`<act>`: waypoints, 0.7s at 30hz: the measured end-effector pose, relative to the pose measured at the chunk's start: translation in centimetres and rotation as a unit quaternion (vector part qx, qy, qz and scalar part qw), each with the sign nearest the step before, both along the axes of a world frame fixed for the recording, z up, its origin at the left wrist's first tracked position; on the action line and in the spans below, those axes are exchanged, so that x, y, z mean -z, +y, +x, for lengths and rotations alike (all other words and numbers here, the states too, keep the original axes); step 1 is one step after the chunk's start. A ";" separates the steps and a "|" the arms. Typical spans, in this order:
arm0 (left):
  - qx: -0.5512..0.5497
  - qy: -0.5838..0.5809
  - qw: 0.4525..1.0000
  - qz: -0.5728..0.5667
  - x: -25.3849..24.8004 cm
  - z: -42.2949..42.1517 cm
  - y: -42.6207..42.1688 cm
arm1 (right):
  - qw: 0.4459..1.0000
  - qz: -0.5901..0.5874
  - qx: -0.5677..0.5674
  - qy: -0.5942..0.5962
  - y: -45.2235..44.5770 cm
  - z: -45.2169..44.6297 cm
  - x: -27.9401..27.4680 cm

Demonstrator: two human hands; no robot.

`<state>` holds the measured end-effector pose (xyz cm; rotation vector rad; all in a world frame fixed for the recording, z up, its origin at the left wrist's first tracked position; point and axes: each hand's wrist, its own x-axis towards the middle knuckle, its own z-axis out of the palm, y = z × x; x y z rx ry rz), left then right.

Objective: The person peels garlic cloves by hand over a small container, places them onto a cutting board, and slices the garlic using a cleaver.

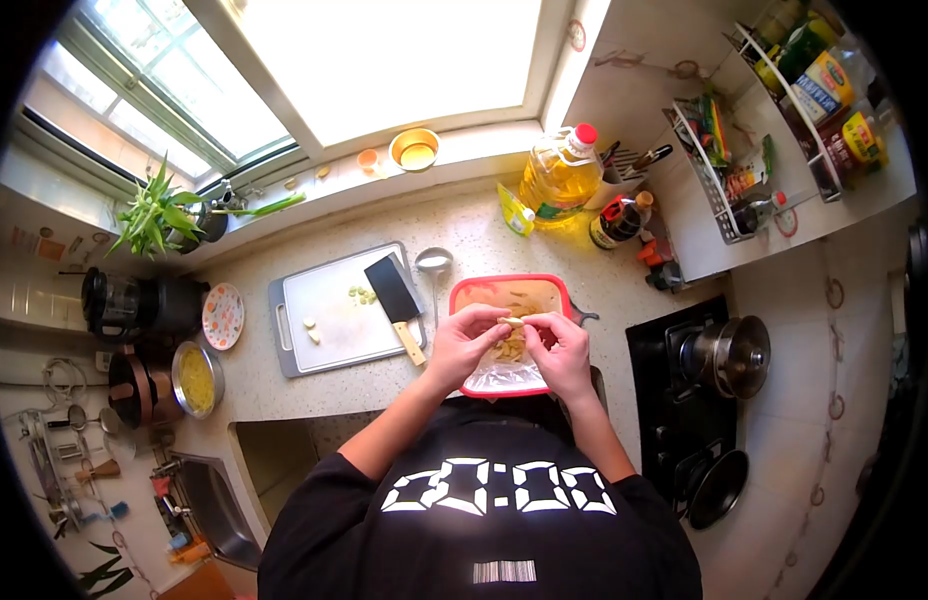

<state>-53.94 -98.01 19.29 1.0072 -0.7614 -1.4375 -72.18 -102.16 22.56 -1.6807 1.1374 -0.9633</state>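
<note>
The left grip (466, 345) and the right grip (559, 350) are closed at the fingertips, both on one small pale piece (515, 322), which looks like a bit of garlic. Two hands on it seem to keep such a tiny thing from slipping. The piece is up between the two grips, over the tub with the red rim (561, 290).

The tub sits right under the grips, maybe so that any bits that drop land inside it. Light brown scraps (511, 350) lie in it, with clear plastic (504, 378) on the side near the body.

To the left of the grips, the white board (329, 285) lies flat on the desk (616, 275). The big knife (392, 288) rests on the board, with its wooden handle turned to the body and close to the left grip. That makes it easy to reach. Little chopped bits (362, 295) are beside the blade. More pale pieces (312, 332) lie farther left, apart from the chopped ones, so they look easy to tell apart. A ladle (434, 260) lies past the left grip, between the board and the tub.
</note>
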 end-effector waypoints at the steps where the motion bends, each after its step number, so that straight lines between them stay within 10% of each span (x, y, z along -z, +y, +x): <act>1: 0.004 -0.002 1.000 -0.004 0.0 -0.1 0.1 | 1.000 -0.004 0.002 0.000 0.0 0.1 -0.1; 21: 0.031 0.027 0.999 0.015 0.2 -0.3 0.7 | 0.996 0.077 0.026 -0.039 0.5 0.1 2.0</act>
